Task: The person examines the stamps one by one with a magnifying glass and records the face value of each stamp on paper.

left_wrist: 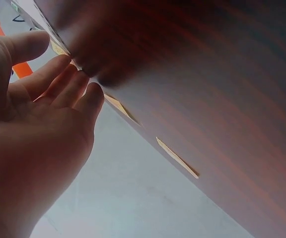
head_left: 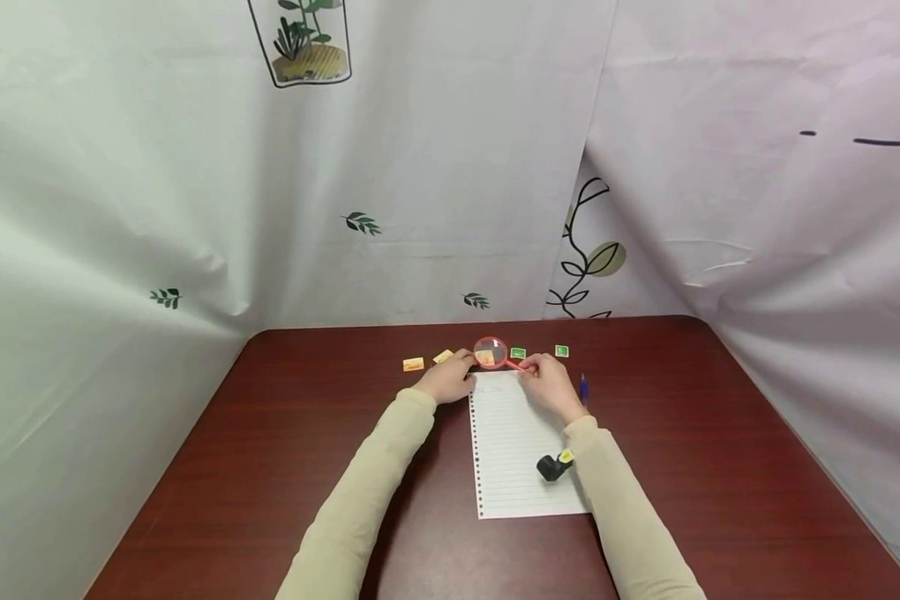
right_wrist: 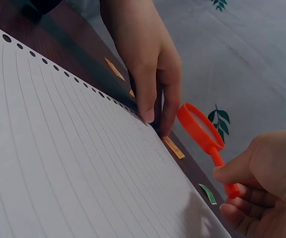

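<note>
My right hand (head_left: 551, 388) pinches the thin handle of a red-orange magnifying glass (right_wrist: 196, 130) between thumb and fingers. Its round lens is raised above the table at the top edge of a lined paper sheet (head_left: 521, 467), and an orange stamp-like piece (head_left: 485, 357) shows through it in the head view. Beside that piece, at the sheet's top left corner, my left hand (head_left: 447, 380) reaches down with fingers extended, fingertips right at the piece's edge. Two more orange pieces, one flat (head_left: 413, 364) and one slanted (head_left: 443, 356), lie to its left.
Two green stamp-like pieces lie right of the lens, one near (head_left: 518, 353) and one farther right (head_left: 562, 351). A blue pen (head_left: 583, 388) lies beyond my right wrist. The black wrist camera (head_left: 553, 466) overlaps the sheet. A white printed curtain (head_left: 420, 275) hangs behind the dark red table (head_left: 292, 467).
</note>
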Tool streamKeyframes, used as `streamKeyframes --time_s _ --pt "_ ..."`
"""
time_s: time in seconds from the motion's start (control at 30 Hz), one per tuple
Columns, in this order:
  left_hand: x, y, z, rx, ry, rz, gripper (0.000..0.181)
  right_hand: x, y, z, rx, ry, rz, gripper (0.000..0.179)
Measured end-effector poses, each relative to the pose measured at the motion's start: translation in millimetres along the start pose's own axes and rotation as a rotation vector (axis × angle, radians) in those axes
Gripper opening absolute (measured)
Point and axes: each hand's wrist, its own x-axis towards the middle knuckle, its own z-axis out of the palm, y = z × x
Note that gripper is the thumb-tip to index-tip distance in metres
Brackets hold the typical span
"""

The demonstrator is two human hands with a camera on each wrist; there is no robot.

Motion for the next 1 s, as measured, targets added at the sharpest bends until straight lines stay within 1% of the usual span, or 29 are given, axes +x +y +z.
streamKeyframes --time_s 0.37,0.6,0.7,0.87,1.0 --pt "-2.0 0.0 -0.5 -0.016 0.007 -0.005 0.045 0.5 0 2 -0.003 0.01 -0.027 0.013" --pt "-2.3 0.1 1.1 -0.02 0.019 -0.025 0.044 -0.5 0 2 0.001 -0.004 0.001 0.014" --pt "-1.8 0.0 2.9 -0.015 0.025 -0.024 0.043 -1.8 -1 0 -0.002 -0.008 0.009 0.015" --pt "-1.2 -1.1 4.6 0.033 0.046 -0.031 0.042 -2.4 -2 -5 -0.005 -0.003 -0.001 0.016" --pt "-1.5 -2.3 2.5 0.061 0.057 -0.052 0.044 0.2 -2 -10 -0.026 0.009 -0.01 0.017"
